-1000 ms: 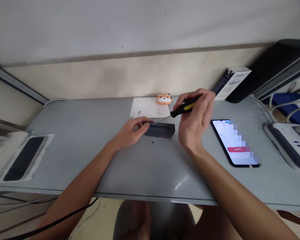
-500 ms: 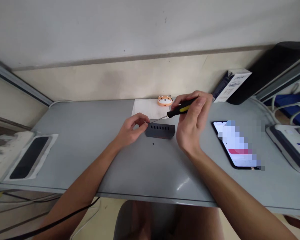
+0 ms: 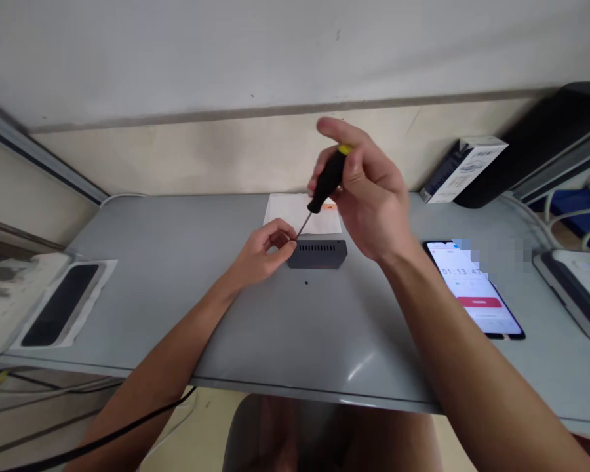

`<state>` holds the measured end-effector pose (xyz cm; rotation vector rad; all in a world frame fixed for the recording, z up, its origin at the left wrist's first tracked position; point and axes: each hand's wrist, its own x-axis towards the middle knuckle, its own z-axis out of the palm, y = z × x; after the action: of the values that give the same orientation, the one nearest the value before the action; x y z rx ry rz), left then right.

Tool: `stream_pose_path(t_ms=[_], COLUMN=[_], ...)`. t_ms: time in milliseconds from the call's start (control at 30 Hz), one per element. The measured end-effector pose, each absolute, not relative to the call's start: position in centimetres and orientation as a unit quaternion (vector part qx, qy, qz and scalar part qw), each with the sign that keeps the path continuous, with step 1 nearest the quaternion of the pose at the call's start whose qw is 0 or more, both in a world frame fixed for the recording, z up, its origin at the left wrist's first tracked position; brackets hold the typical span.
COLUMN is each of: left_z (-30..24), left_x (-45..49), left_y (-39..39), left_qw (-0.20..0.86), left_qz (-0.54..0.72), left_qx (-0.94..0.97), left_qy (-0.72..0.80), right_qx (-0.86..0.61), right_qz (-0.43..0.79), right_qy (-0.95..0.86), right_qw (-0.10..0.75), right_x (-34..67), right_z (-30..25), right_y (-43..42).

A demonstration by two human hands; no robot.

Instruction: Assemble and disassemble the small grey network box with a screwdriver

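A dark grey box with a row of vent slots point(image 3: 317, 255) stands on the grey table. At its upper left corner, my left hand point(image 3: 268, 252) is closed, thumb and fingertips pinched against it; whether a small part is also between them is hidden. My right hand point(image 3: 373, 196) grips a black and yellow screwdriver point(image 3: 327, 179), the index finger raised off the handle. The shaft slants down to the left, and its tip meets the box corner beside my left fingertips. A tiny dark piece, perhaps a screw point(image 3: 306, 283), lies in front of the box.
Behind the box lies white paper point(image 3: 285, 208), with an orange case mostly hidden by my right hand. A lit phone point(image 3: 476, 295) is to the right, near a power strip point(image 3: 580, 288). Another phone point(image 3: 61, 305) lies left. A white-and-blue carton point(image 3: 465, 170) leans at the back right.
My right hand has risen and tipped the screwdriver from nearly flat to steeper, lifting its index finger. The left hand stays at the box corner. The view has shifted slightly.
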<state>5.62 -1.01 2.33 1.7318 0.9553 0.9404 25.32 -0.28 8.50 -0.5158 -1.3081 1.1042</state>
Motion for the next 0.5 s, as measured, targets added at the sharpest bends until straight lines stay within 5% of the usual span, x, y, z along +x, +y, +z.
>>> stream_pose_path(t_ms=[167,500], left_z=[2.0,0.7], left_x=[5.8,4.7], left_y=[-0.6,0.4], left_qw=[0.501,0.565], left_qz=[0.392,0.388], left_qx=[0.670,0.645], left_qy=[0.383,0.338], right_qx=[-0.155,-0.206], right_qz=[0.569,0.531], right_qy=[-0.505,-0.498], right_qw=[0.630,0.654], right_x=[22.7,23.2], right_z=[9.3,8.9], right_y=[-0.1,-1.2])
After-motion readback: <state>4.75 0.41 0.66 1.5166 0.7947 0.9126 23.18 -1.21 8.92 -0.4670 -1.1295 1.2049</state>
